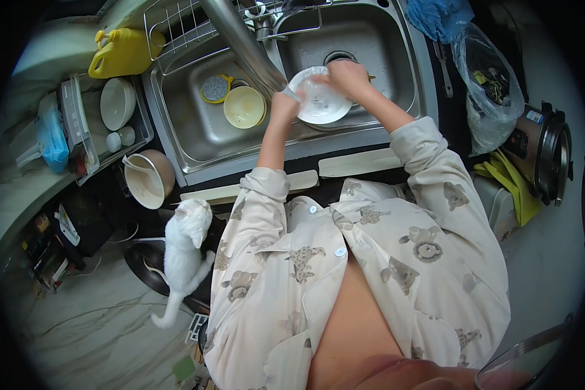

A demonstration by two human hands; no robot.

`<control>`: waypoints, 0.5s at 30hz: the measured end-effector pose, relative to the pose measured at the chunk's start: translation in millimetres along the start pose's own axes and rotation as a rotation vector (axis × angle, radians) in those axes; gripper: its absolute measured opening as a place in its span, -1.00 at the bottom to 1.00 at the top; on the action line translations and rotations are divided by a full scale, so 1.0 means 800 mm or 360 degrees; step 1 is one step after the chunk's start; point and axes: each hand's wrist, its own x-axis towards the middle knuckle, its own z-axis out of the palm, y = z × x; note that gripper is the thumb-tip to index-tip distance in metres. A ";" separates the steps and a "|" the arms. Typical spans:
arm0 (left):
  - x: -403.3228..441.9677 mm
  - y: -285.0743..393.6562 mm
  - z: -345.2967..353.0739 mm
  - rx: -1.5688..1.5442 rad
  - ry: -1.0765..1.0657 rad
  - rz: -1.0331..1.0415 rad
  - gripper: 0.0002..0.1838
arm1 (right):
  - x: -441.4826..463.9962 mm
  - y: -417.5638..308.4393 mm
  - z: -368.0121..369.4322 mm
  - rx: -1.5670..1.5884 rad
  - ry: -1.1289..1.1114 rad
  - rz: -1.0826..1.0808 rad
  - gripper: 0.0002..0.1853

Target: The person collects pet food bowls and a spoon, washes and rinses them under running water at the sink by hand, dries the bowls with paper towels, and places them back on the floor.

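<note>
A white bowl [325, 104] is over the right basin of the sink, close to the end of the metal faucet [244, 45]. My left hand [287, 104] grips the bowl's left edge, its fingers partly blurred. On the upper right rim is my right hand [346, 79], curled and closed around the edge, with its fingertips smeared by motion. Water or glare whitens the bowl's inside. In the left basin, a cream bowl [245, 108] lies beside a grey scrubber in a yellow holder [215, 89].
A wire rack [175, 29] spans the back of the sink [201, 140]. To the left are a yellow jug [127, 52], a dish tray with bowls [146, 133] and a pot [149, 179]. A white cat [187, 250] stands near my left side. A plastic bag [484, 84] and rice cooker [536, 153] are right.
</note>
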 end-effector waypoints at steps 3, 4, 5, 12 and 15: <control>-0.044 0.079 -0.019 -0.0397 -0.0305 -0.0321 -0.66 | 0.015 0.027 0.028 0.0202 -0.0140 -0.0021 -0.54; -0.044 0.079 -0.017 -0.0397 -0.0298 -0.0321 -0.66 | 0.024 0.045 0.047 0.0202 -0.0140 -0.0028 -0.54; -0.044 0.076 -0.015 -0.0308 -0.0269 -0.0265 -0.66 | 0.032 0.066 0.071 0.0597 -0.0064 -0.0211 -0.49; -0.027 0.055 0.009 0.0229 0.0084 0.0348 -0.70 | 0.036 0.122 0.059 0.1485 -0.0126 0.0364 -0.28; -0.018 0.043 0.010 0.0470 0.0160 0.0311 -0.72 | 0.041 0.148 0.072 0.0308 0.0266 0.0736 -0.24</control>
